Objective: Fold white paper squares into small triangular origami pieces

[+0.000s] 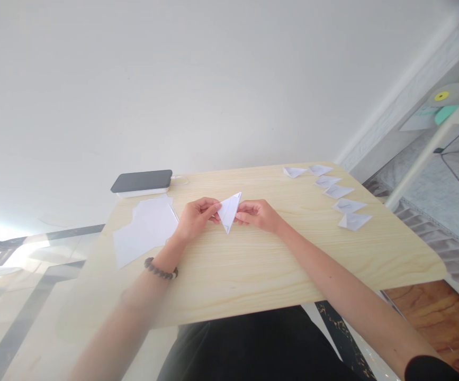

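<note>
A small folded paper triangle (228, 212) is held up over the middle of the table, one point facing down toward me. My left hand (198, 216) pinches its left side, thumb in front. At its right edge, my right hand (259, 215) has thumb and fingers closed on the paper. Left of my left hand lies a pile of white paper sheets (145, 225), their edges uneven. Several folded paper pieces (338, 191) of similar size stand in a staggered row at the table's right side.
A dark-screened phone (144, 181) rests on a white block at the back left, with a white cable beside it. The light wooden table (233, 286) meets a pale wall behind. A white metal frame (420, 166) stands beyond the right edge.
</note>
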{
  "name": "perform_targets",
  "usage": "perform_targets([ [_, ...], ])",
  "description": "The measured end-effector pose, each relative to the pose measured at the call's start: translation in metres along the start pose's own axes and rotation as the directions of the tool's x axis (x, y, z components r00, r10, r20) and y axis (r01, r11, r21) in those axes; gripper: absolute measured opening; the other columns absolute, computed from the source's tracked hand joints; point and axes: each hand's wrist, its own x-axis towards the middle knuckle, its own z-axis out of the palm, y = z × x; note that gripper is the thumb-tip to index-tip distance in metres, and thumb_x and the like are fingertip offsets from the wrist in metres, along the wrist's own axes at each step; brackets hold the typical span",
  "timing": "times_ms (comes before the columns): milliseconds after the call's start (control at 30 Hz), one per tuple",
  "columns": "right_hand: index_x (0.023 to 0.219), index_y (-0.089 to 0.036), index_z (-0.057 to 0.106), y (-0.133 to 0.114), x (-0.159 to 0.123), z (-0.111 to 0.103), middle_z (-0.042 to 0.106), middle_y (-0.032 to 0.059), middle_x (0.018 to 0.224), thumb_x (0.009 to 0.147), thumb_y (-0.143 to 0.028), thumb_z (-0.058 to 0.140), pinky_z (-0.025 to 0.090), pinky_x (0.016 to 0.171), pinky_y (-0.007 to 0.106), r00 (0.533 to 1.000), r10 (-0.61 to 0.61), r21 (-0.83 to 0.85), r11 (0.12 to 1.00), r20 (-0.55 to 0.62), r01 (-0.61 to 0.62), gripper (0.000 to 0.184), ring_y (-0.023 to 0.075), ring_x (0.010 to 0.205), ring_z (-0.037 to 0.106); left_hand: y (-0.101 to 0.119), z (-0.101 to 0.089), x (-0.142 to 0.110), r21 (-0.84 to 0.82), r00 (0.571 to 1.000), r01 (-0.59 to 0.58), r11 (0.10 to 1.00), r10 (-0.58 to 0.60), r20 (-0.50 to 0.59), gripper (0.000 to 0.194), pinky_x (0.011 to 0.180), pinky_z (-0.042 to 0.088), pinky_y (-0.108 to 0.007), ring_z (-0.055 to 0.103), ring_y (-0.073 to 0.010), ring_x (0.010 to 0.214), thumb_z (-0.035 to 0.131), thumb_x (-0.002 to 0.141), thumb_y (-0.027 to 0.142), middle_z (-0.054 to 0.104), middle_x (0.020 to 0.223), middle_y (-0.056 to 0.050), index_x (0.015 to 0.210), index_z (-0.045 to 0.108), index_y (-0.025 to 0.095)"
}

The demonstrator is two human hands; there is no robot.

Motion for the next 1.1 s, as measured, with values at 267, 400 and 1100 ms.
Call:
perform_targets([
  [267, 0.087, -0.013, 0.062, -0.003, 0.001, 0.003, 0.064, 0.0050, 0.078, 0.075, -0.027, 0.052, 0.049, 0.062, 0.025, 1.000, 0.001, -0.031, 1.000, -0.003, -0.002, 0.021, 0.0126, 0.067, 0.060, 0.003, 0.001, -0.002, -0.002, 0.999, -0.014, 1.000, 0.014, 0.041, 0.028, 0.060, 0.052, -0.028, 0.060, -0.0140, 0.065, 0.059, 0.074, 0.037, 0.064, 0.076, -0.005, 0.086, 0.060, 0.012],
  [400, 0.087, -0.013, 0.062, -0.001, 0.002, 0.005, 0.062, 0.0028, 0.072, 0.076, -0.028, 0.048, 0.046, 0.056, 0.022, 0.999, -0.008, -0.086, 0.996, -0.044, 0.004, 0.024, 0.0118, 0.063, 0.058, 0.006, 0.003, -0.004, 0.007, 0.997, -0.004, 1.000, 0.003, 0.083, 0.028, 0.063, 0.053, -0.030, 0.061, -0.0149, 0.067, 0.059, 0.073, 0.037, 0.065, 0.079, -0.005, 0.088, 0.062, 0.012],
  [1100, 0.054, -0.017, 0.048, 0.000, 0.000, 0.025, 0.049, -0.0012, 0.051, 0.073, -0.026, 0.052, 0.028, 0.052, 0.023, 0.837, -0.539, -0.825, 0.510, -0.088, 0.242, 0.021, 0.0086, 0.050, 0.041, 0.024, 0.006, -0.004, -0.015, 0.931, 0.322, 0.947, -0.314, 0.185, 0.037, 0.071, 0.049, -0.032, 0.063, -0.0217, 0.074, 0.054, 0.072, 0.045, 0.068, 0.072, -0.009, 0.073, 0.068, 0.011],
])
